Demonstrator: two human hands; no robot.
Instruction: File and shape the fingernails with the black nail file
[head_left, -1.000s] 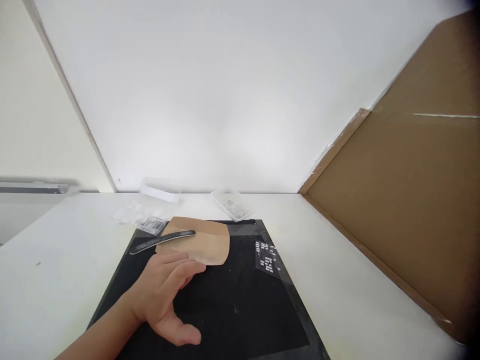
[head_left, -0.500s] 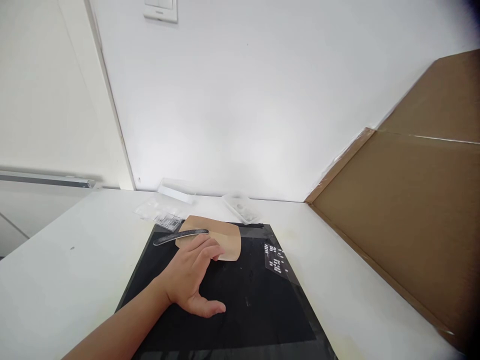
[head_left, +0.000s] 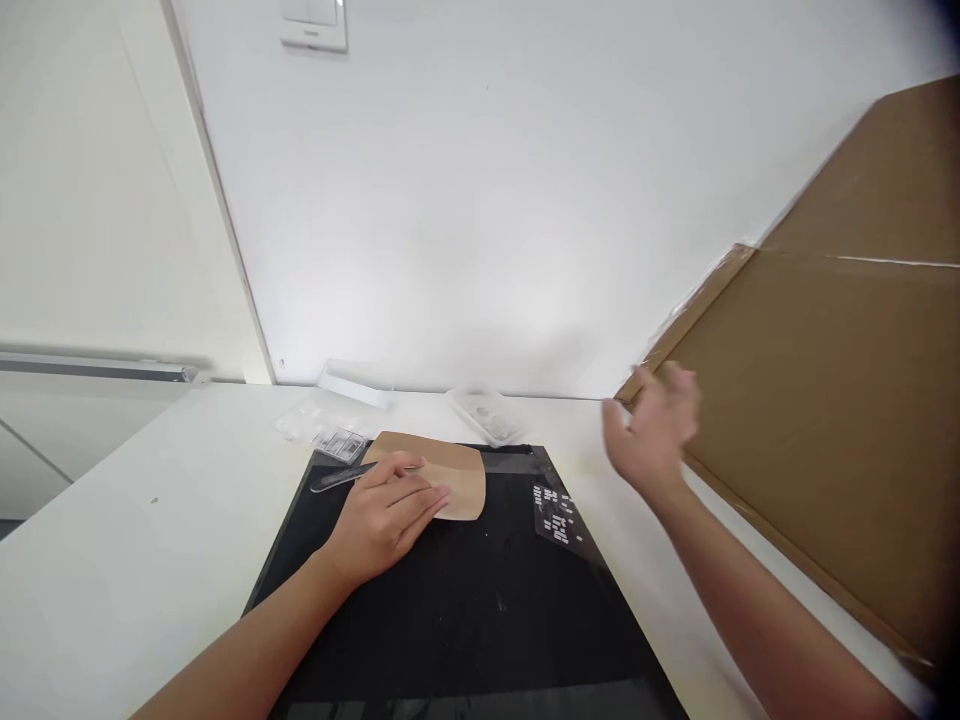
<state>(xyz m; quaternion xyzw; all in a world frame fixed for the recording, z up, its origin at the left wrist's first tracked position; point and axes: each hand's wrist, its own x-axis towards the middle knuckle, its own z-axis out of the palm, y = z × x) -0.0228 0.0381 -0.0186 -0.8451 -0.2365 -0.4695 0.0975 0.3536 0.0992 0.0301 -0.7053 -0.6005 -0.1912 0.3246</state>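
Note:
My left hand (head_left: 386, 515) lies on the lower left part of a tan sheet (head_left: 457, 475), near one end of a dark, narrow nail-file-like strip (head_left: 334, 480). Its fingers are close together and bent a little; whether they grip the strip cannot be seen. Both sheet and strip rest at the far end of a black mat (head_left: 480, 600). My right hand (head_left: 654, 425) is raised to the right of the mat, blurred, fingers apart, with nothing in it.
Behind the mat are a clear plastic bag (head_left: 304, 418), a labelled packet (head_left: 340, 443) and a clear tray (head_left: 489, 416). White-marked film (head_left: 555, 515) lies at the mat's right. Cardboard (head_left: 825, 400) stands on the right, a wall behind.
My right hand has come into view from the right. My left hand has drawn its thumb in and turned over the sheet, covering more of the strip. The view has shifted slightly.

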